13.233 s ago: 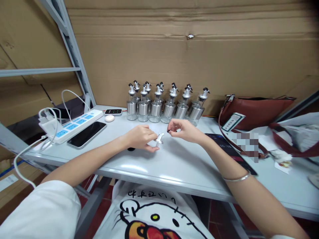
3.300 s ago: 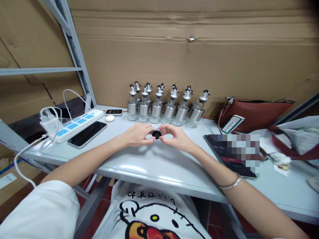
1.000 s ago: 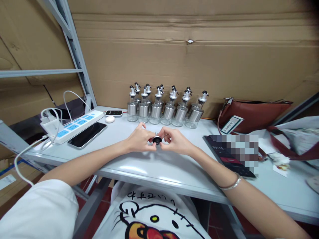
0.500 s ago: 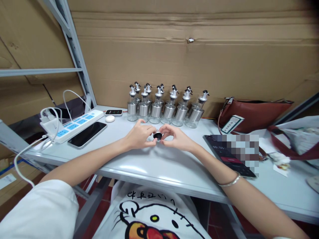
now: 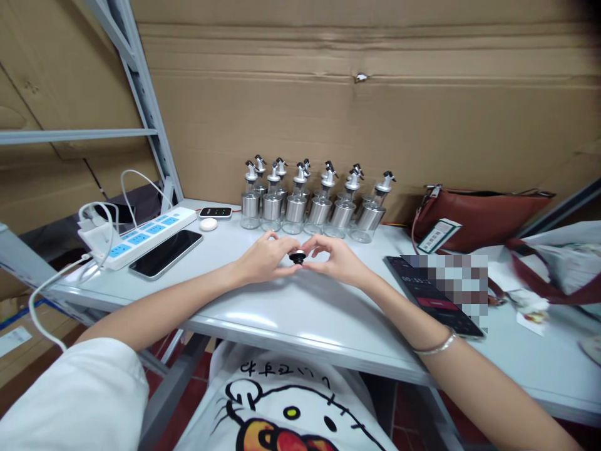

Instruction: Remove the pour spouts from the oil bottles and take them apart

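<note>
Brown cardboard (image 5: 300, 119) is forming the backdrop to a pale table (image 5: 300, 313), and on its far side a cluster of bottles (image 5: 295, 208) is standing upright, every visible one wearing a spout. Judging from that, the bottle fitting is looking largely done; what is seeming left is the black-and-silver stopper (image 5: 297, 256), which is sitting between the two hands over the middle of the table, not on any bottle. Whether its parts are fully joined, I cannot tell. The left hand (image 5: 265, 258) is pinching it from the left, thumb below and fingers above, barely parted; the right hand (image 5: 342, 260) is gripping the right side between thumb and curled fingertips, a rounded gap showing behind them. Bare tabletop is stretching from the hands to the near edge, giving ample room that way. On the far side the bottles are standing close beyond the fingers, while a phone (image 5: 166, 254) is bounding the left and a timer screen (image 5: 431, 302) the right, beside the forearm.
</note>
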Motion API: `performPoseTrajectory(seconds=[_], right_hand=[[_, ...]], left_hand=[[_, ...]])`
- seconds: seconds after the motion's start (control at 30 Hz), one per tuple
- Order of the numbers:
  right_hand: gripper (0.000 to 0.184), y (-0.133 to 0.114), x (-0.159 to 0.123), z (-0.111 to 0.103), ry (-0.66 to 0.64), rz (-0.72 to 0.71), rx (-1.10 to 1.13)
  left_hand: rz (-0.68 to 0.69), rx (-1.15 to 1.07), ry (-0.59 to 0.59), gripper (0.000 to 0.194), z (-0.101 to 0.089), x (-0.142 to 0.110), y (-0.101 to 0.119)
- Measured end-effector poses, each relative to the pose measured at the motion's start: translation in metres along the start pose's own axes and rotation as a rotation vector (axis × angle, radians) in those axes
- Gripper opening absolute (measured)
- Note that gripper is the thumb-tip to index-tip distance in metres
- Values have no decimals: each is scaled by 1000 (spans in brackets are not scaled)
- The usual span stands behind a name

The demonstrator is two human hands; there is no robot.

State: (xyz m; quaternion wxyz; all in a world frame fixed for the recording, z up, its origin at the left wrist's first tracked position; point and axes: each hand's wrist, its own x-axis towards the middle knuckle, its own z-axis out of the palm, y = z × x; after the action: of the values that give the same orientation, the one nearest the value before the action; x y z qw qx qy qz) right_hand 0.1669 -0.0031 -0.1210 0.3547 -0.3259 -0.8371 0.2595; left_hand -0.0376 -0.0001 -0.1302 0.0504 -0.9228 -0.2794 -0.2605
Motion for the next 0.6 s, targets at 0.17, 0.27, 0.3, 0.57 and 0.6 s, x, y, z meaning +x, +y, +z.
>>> performPoseTrajectory(seconds=[0.17, 0.27, 0.3, 0.57, 0.6], right_hand=[[13, 1, 1, -7, -4, 38, -133], [17, 6, 2, -9, 55, 128, -511], [19, 8, 2, -10, 54, 165, -630], [33, 30, -1, -19, -126, 494, -955], [32, 32, -1, -20, -139, 519, -958]], left_hand=[[34, 44, 35, 25, 2, 1, -2], [27, 62, 14, 22, 3, 1, -2], [23, 67, 6, 20, 4, 1, -2], [-4, 42, -12, 17, 3, 1, -1], [-14, 22, -8, 17, 3, 1, -1]])
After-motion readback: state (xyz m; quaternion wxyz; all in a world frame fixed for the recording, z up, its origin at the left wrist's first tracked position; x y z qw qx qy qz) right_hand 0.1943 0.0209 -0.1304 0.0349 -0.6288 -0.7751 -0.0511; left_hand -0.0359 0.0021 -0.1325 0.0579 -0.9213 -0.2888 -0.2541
